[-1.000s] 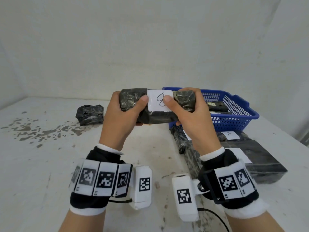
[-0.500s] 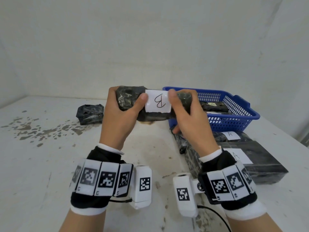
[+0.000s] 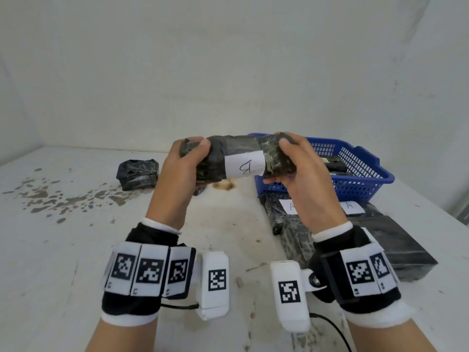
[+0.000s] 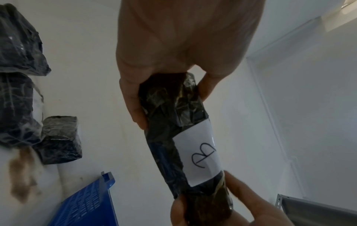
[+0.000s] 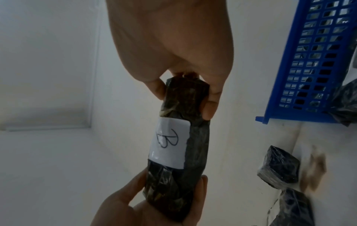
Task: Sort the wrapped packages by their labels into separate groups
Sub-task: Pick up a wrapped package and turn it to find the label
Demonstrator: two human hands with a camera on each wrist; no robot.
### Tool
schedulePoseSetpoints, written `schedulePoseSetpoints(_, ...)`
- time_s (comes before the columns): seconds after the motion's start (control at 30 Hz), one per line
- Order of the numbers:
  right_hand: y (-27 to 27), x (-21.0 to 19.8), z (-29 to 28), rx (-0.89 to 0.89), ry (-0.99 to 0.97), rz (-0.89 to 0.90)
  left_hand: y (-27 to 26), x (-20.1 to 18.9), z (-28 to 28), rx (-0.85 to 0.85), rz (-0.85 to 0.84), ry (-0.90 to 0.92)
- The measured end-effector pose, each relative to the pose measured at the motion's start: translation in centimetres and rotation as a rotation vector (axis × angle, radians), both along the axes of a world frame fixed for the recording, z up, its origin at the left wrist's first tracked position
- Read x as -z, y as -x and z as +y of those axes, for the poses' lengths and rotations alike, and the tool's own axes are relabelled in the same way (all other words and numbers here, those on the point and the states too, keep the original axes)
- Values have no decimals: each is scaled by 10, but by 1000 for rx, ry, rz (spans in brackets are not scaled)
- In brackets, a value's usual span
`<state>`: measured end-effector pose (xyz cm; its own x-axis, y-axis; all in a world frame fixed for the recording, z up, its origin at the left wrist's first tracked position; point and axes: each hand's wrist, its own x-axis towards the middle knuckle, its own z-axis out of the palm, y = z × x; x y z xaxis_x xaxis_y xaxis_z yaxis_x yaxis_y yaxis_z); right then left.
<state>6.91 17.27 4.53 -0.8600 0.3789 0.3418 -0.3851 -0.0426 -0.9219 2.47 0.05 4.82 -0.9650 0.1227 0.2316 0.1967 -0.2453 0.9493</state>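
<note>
long package (image 3: 236, 158) held level in the air above the table (image 3: 63, 250), in front of the blue basket (image 3: 365, 171). black crinkled plastic wrap, glossy; white paper label (image 3: 245, 166) round its middle, handwritten "b". left hand (image 3: 182, 168) curled around one end, right hand (image 3: 299, 171) around the other, fingers clamped on the wrap. a-labelled packages (image 3: 286, 224) lay below the right wrist.

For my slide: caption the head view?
Both hands, left hand and right hand, hold package labelled B.
</note>
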Motion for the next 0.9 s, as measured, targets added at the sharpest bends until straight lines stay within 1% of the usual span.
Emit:
schedulePoseSetpoints(0.13,-2,2,-5,32,-103,-10,3,4,1,-23,13,-4)
schedulePoseSetpoints(0.23,-2,4,-7,46,-123,6,5,6,2,-39,32,6)
schedulePoseSetpoints(0.47,-1,10,-9,93,-250,47,6,9,4,-48,112,31)
schedulePoseSetpoints(0.53,0,11,-10,95,-245,46,5,9,4,-8,110,-12)
schedulePoseSetpoints(0.6,-1,10,-9,102,-265,40,5,8,5,52,77,-104)
schedulePoseSetpoints(0.67,-2,8,-8,108,-234,21,6,7,4,104,60,-181)
schedulePoseSetpoints(0.7,-2,7,-7,106,-191,8,7,7,3,121,70,-169)
schedulePoseSetpoints(0.77,-2,6,-7,93,-113,-8,6,8,4,110,118,-78)
schedulePoseSetpoints(0.83,0,6,-5,104,-127,-12,5,10,5,64,175,-13)
schedulePoseSetpoints(0.9,0,6,-3,127,-212,-24,3,9,4,47,211,-8)
